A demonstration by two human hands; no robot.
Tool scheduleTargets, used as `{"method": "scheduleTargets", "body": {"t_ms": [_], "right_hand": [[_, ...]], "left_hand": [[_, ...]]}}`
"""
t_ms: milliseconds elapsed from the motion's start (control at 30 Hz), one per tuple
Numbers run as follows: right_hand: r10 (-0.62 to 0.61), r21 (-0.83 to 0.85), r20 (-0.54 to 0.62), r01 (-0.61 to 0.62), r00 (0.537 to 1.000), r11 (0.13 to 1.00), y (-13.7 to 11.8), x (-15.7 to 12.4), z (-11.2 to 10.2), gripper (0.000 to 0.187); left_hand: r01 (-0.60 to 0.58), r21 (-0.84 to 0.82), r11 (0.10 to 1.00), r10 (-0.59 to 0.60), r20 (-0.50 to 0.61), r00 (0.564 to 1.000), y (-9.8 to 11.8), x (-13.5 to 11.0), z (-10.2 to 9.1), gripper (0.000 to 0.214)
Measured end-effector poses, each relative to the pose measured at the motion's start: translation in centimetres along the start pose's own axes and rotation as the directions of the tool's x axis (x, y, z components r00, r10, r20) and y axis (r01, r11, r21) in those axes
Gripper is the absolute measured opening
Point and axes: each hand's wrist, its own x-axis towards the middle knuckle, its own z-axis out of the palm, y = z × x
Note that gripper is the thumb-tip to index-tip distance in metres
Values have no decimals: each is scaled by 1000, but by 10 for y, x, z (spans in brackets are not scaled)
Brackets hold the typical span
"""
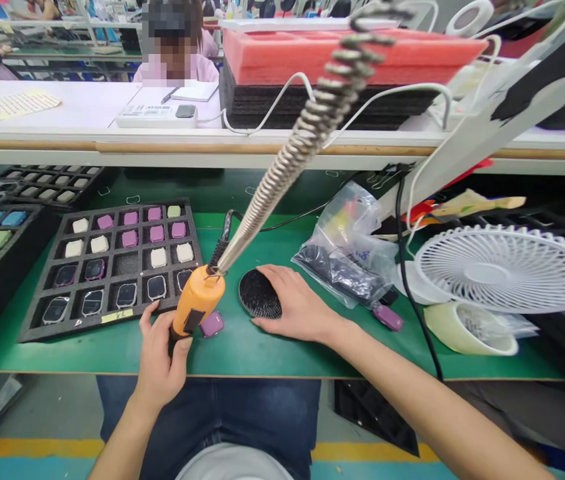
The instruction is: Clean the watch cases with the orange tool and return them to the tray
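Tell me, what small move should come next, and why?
Perhaps the right hand should draw the dark round dish slightly nearer the purple case by the orange tool: its fingers reach around the dish, while the left hand is at the tool's lower end.

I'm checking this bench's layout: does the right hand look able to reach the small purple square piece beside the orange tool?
Probably yes: green tabletop shows between the right hand and the purple piece. The hand would likely first have to release the round black dish.
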Motion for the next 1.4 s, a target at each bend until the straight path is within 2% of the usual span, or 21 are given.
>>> {"method": "scheduleTargets", "body": {"t_ms": [367,567,800,933,1067,1233,1400], "right_hand": [[-5,26,-55,7,998,1000,-10,-14,3,67],[11,61,-144,-3,990,998,-16,-11,1,75],[-17,71,-127,26,992,997,-26,-5,10,75],[-19,60,-70,23,997,998,-21,-6,11,72],[-12,37,-19,13,1000,999,-7,-3,3,70],[-2,16,-15,2,1000,1000,7,-3,-9,67],[2,39,-33,0,999,999,10,-11,-6,68]], "left_hand": [[-1,-4,1000,1,-5,1000,-1,-2,0,22],[7,-1,1000,-7,-5,1000,-1,-2,0,22],[13,-3,1000,-13,-3,1000,-1,-2,0,21],[20,-2,1000,-20,-3,1000,-2,-3,0,20],[17,-7,1000,-17,3,1000,-3,-4,0,21],[18,-7,1000,-18,10,1000,-2,-4,0,22],[13,-4,1000,-13,2,1000,-3,-3,1,22]]}}
